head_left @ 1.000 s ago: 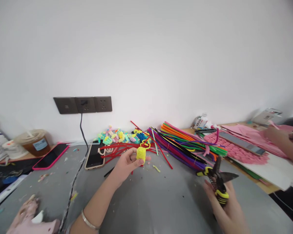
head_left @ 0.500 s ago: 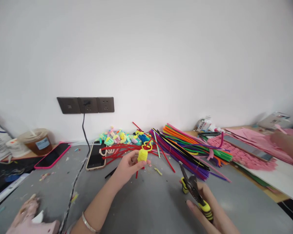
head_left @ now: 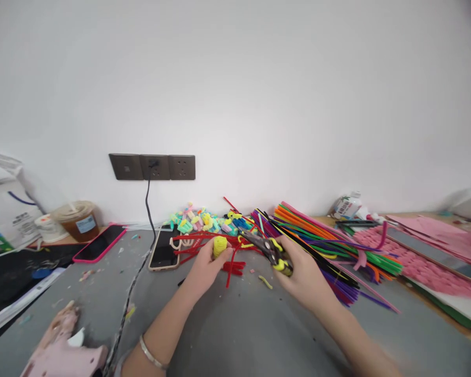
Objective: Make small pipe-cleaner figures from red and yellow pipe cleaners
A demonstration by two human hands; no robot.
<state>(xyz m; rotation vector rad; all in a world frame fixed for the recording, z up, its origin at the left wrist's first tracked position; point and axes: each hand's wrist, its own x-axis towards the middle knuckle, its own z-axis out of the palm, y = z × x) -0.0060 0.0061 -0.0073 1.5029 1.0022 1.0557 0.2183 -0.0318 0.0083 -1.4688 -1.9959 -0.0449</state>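
Since half a second ago, the right hand (head_left: 302, 269) has brought the black-and-yellow pliers (head_left: 272, 252) up and leftward, close to the yellow coil (head_left: 220, 245). With that coil as the dial's centre, the left hand (head_left: 204, 268) grasps it between thumb and fingers, out over the counter (head_left: 255, 330), its wrist trailing off toward seven o'clock. At three o'clock the right hand's fingers are wrapped around the pliers' handles; the tip reaches a yellow strand (head_left: 246, 242) just beside the coil, though whether it pinches the strand I cannot tell. Short red pieces (head_left: 235, 267) lie near at five o'clock, a yellow-green scrap (head_left: 265, 282) at four. Red stems (head_left: 198, 235) spread behind the coil, and a pile of pastel bits (head_left: 204, 222) sits toward twelve against the wall. Farther out, a white-edged phone (head_left: 164, 250) lies at nine, with a pink-edged phone (head_left: 101, 243) beyond it. The bundle of coloured stems (head_left: 317, 233) stretches out past the right hand at three, and a white bottle (head_left: 347, 206) stands leaning at two.
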